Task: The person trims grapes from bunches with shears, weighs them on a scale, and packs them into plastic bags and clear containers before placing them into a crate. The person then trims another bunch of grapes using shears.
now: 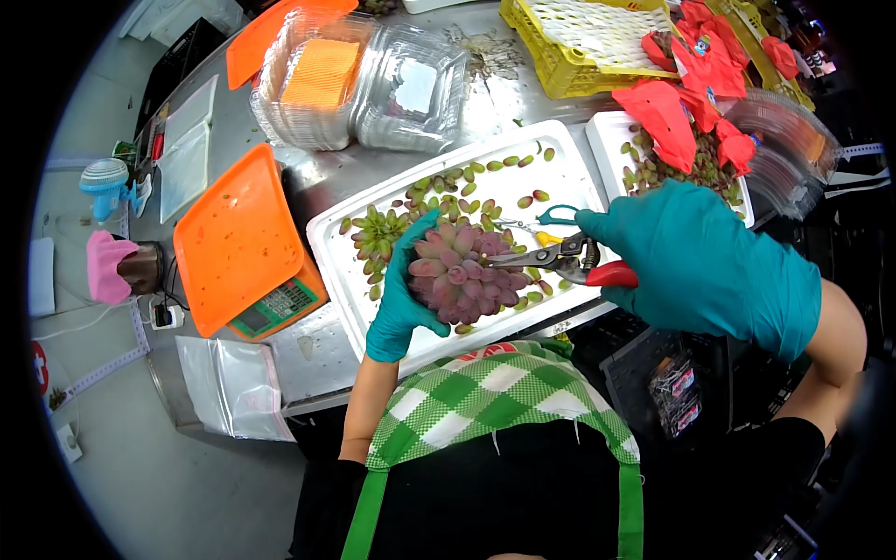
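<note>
My left hand [403,299], in a teal glove, is closed around the side of a pinkish-purple succulent rosette [459,275] held over a white tray [329,245]. My right hand [677,257], gloved the same way, grips red-handled pruning shears [565,261]. The blades reach into the rosette's right side, and leaves hide their tips. In the tray lie a green succulent [381,231] and several loose green-red leaves [448,187]. Scissors with teal handles [557,215] and a small yellow-handled tool [548,239] rest beyond the shears.
An orange scale [238,238] stands left of the tray. Clear plastic boxes [411,89] sit behind it. At the back right are a yellow crate [551,65], red wrappers [667,117] and a second white tray [611,145] with leaves. Plastic bags [233,383] hang over the table's front-left edge.
</note>
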{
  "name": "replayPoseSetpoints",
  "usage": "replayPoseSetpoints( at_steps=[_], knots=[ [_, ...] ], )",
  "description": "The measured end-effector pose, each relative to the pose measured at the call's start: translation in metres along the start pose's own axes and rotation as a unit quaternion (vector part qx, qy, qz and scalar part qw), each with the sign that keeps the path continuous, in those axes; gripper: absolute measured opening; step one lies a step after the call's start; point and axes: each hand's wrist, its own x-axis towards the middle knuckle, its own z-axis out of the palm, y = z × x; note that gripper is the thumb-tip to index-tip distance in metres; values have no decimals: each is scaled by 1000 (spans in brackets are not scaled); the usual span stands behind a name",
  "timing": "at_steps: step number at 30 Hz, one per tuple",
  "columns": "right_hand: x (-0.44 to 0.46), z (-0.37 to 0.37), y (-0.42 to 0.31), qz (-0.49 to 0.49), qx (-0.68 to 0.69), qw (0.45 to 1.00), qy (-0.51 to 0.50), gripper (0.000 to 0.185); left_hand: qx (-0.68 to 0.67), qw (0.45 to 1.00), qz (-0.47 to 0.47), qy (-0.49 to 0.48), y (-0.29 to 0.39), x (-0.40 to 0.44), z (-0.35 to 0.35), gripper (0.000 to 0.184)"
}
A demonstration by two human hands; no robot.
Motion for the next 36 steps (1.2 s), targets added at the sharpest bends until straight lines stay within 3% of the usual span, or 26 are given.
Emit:
replayPoseSetpoints(
  at_steps=[6, 12, 19, 24, 27, 30, 33, 36],
  knots=[
    [15, -12, 2, 13, 6, 995, -99, 35, 2, 999, -29, 28, -13, -5, -1, 133],
    [22, -3, 5, 17, -21, 994, -109, 39, 5, 998, -52, 27, -17, -9, 0, 132],
    [16, 7, 2, 23, -36, 998, -56, 43, -45, 997, -54, 19, -29, -9, -2, 129],
    [10, 19, 8, 8, -17, 1000, 1, 45, -160, 974, -151, 53, -18, -2, 16, 132],
    [14, 21, 11, 36, 8, 999, 20, 46, -177, 972, -154, 23, -23, 2, 18, 121],
    [22, 12, 24, 115, 45, 991, -51, 49, -219, 962, -163, 25, -30, -5, 18, 110],
    [41, 72, 55, 139, 157, 972, 106, 54, -271, 946, -170, 59, -32, -19, 16, 98],
    [69, 151, 73, 145, 122, 964, 185, 66, -301, 934, -170, 89, -25, -24, 15, 87]
  ],
)
